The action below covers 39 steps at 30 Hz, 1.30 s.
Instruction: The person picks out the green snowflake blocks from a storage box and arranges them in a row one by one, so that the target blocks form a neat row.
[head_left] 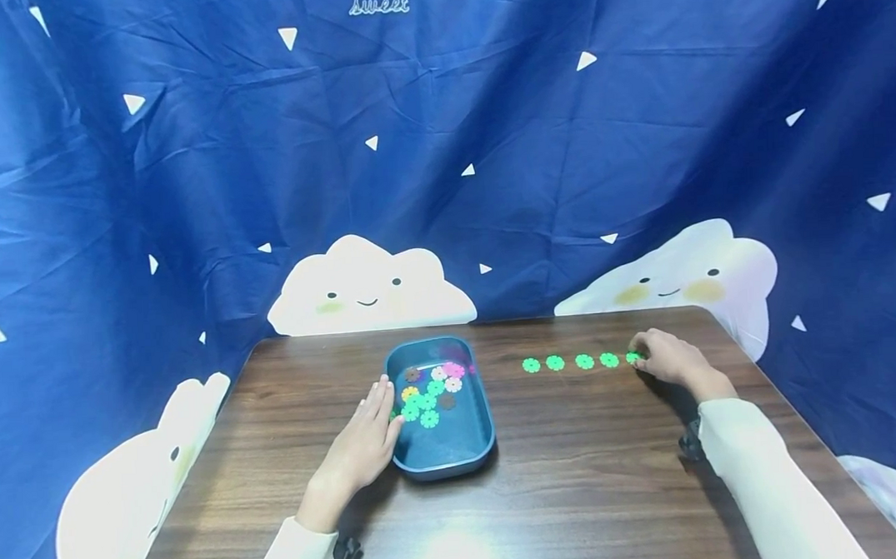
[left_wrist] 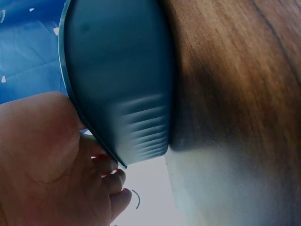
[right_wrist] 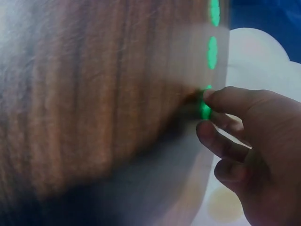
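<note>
My left hand (head_left: 361, 437) rests with its fingers straight against the left rim of a dark teal tray (head_left: 456, 464). In the left wrist view, the palm and fingers lie along the edge of the tray wall (left_wrist: 117, 70). Inside the tray are several flower-shaped plastic discs, among them a green disc (head_left: 429, 419), a pink disc (head_left: 454, 370), a brown disc (head_left: 447, 401) and an orange disc (head_left: 410, 394). Far to the right, my right hand (head_left: 669, 357) pinches a green flower-shaped disc (right_wrist: 206, 110) at the table surface, at the right end of a row of green discs (head_left: 584, 362).
The wooden table (head_left: 577, 474) carries the tray and the row, which runs parallel to its far edge. Behind it hangs a blue curtain (head_left: 442, 146) printed with white clouds and triangles. White sleeves (head_left: 772, 474) cover both forearms.
</note>
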Each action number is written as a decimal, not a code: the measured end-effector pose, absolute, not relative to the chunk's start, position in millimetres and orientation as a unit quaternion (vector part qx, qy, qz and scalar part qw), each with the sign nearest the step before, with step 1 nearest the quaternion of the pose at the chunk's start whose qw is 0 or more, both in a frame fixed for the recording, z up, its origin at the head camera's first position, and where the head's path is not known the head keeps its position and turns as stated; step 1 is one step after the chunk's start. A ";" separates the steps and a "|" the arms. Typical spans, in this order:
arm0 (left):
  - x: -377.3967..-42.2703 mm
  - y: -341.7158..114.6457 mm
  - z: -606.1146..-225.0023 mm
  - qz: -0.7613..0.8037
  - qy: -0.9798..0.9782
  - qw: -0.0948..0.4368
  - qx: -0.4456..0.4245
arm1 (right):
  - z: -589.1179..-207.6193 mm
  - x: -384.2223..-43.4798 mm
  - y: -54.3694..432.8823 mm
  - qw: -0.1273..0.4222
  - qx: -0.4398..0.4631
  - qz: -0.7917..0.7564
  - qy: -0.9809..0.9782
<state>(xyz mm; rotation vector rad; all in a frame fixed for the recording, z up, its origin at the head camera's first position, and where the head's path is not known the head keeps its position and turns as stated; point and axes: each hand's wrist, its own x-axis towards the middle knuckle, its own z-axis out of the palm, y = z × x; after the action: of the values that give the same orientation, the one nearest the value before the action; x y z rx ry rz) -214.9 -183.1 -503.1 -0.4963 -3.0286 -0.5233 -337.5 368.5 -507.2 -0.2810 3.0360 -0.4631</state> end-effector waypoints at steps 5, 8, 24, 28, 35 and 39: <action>-213.2 -182.8 -502.6 -0.170 -0.972 0.014 -0.160 | -512.5 -334.4 371.0 0.017 -0.089 -0.152 0.984; -212.7 -182.6 -501.9 -0.170 -0.972 0.016 -0.162 | -510.9 -333.7 369.8 0.016 -0.090 -0.151 0.984; -212.4 -183.1 -500.6 -0.166 -0.973 0.010 -0.159 | -512.7 -334.4 368.2 0.021 -0.091 -0.151 0.984; -212.7 -183.1 -501.3 -0.166 -0.973 0.012 -0.161 | -506.9 -334.3 367.1 0.022 -0.090 -0.165 0.982; -212.8 -182.9 -500.8 -0.169 -0.972 0.016 -0.163 | -481.9 -337.8 352.4 0.001 -0.105 -0.187 0.977; -213.2 -182.8 -501.4 -0.173 -0.972 0.011 -0.159 | -463.4 -339.4 333.5 -0.015 -0.123 -0.180 0.976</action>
<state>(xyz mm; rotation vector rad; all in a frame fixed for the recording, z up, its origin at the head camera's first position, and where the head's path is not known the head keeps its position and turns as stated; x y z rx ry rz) -213.2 -182.8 -501.4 -0.4960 -3.0333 -0.5383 -339.4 333.5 -463.4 -0.3896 3.0963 -0.5700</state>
